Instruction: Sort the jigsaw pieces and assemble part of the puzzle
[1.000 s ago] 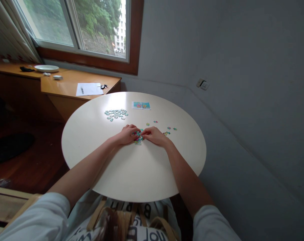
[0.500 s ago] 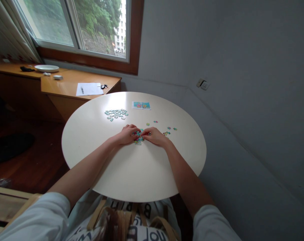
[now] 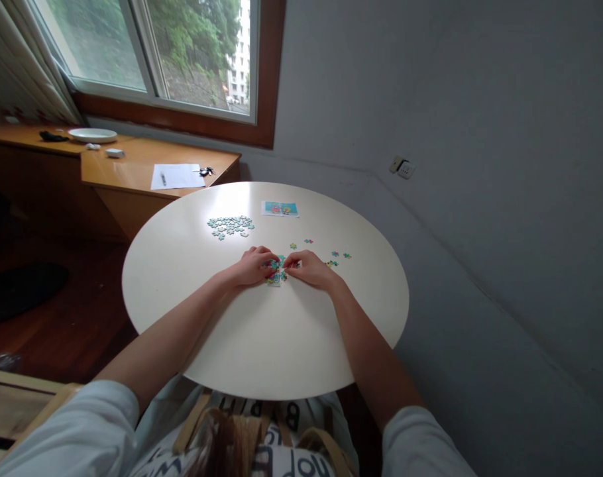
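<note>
Both my hands rest on the round white table [image 3: 262, 344], meeting over a small part-built jigsaw [image 3: 275, 279] of pink, teal and yellow pieces. My left hand [image 3: 254, 265] lies curled over the jigsaw's left side, fingertips pressed on it. My right hand [image 3: 309, 266] is curled at its right edge, thumb and fingers pinched on a small puzzle piece [image 3: 292, 264]. The hands hide most of the jigsaw.
A heap of pale teal pieces [image 3: 230, 226] lies at the far left of the table. A picture card [image 3: 280, 209] lies at the far edge. A few loose coloured pieces [image 3: 337, 256] sit right of my hands. A wooden desk [image 3: 132, 173] with paper stands beyond.
My right hand has shifted a little up and away, fingers regripping at the jigsaw's right edge. My left hand has stayed put.
</note>
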`<state>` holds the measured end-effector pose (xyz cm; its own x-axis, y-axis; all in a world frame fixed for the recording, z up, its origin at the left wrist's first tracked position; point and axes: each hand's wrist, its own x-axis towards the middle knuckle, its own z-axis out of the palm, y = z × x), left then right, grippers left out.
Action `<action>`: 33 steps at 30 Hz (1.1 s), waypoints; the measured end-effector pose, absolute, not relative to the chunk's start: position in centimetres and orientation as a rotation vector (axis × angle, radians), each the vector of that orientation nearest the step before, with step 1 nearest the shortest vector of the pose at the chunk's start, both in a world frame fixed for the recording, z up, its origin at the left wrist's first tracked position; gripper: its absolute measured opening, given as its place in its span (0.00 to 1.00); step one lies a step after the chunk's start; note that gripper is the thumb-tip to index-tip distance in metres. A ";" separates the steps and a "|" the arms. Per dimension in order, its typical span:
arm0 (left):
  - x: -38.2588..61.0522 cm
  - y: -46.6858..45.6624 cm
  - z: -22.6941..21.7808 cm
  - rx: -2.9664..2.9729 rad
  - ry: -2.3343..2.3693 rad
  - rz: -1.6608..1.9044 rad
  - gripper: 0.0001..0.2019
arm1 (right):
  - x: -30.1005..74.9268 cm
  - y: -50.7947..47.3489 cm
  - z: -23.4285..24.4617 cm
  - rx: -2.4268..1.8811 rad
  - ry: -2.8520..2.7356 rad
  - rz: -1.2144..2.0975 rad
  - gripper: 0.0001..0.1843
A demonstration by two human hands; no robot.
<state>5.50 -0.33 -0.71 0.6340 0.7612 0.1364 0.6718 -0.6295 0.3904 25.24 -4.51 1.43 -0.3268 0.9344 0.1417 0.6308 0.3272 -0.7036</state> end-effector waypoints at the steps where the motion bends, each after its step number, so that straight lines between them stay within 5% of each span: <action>1: 5.5 -0.3 -0.7 2.556 1.151 0.419 0.18 | 25.4 -4.5 1.5 -1.365 -2.072 0.738 0.06; 33: 5.4 -0.3 -0.7 2.563 1.142 0.408 0.18 | 25.4 -4.7 1.3 -1.378 -2.141 0.803 0.10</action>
